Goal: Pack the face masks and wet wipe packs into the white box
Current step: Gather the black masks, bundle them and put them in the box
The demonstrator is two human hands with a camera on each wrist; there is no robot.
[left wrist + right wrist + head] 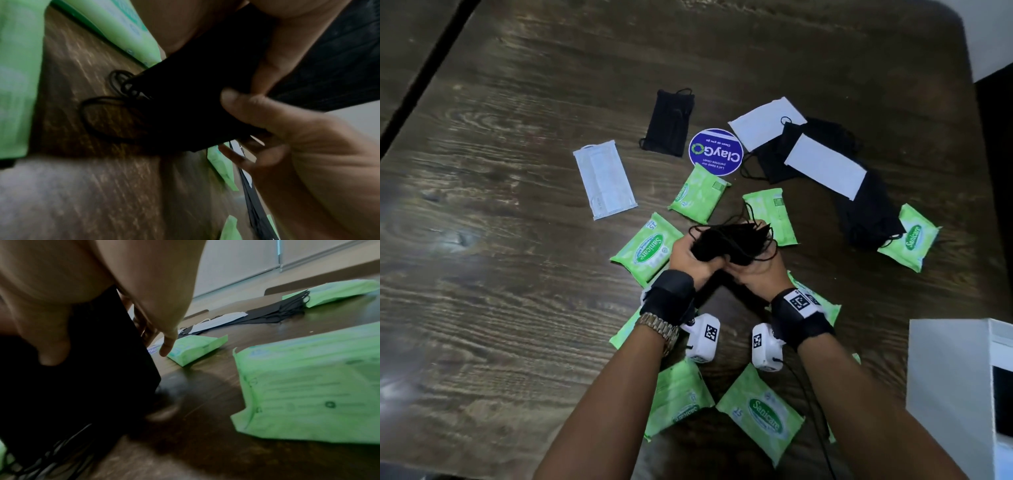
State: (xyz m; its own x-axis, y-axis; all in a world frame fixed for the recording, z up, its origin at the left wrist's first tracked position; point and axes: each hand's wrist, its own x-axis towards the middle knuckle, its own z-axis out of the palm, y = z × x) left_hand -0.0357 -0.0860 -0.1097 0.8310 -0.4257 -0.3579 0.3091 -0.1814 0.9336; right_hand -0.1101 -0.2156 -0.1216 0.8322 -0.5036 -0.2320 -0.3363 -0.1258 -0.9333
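Both hands meet over the middle of the table: my left hand (690,255) and right hand (755,270) are curled together around one bundle of black face masks (726,245), gripping it from either side and holding it up off the wood. Loose ear loops (767,251) spill out of the bundle on its far and right sides. From the left wrist I see the thumb (252,110) pressed onto the black fabric, with loops dangling just above the tabletop.

Around the hands lie green wet wipe packs: one just left of the bundle (645,248), two beyond it (698,192) (770,214), two near my forearms (678,397) (760,413), and one out to the right (909,238). A stack of black masks (866,209) overlaps that right-hand pack, and two white masks (767,123) (825,166) lie across more black ones behind it. A single black mask (669,121) lies farther off, with a pale mask (604,178) well to the left. Between them sits a round blue sticker (715,150) reading ClayGo.

At the right edge stands the white box (948,373), near my right forearm and apart from everything else on the dark wooden table (500,240).
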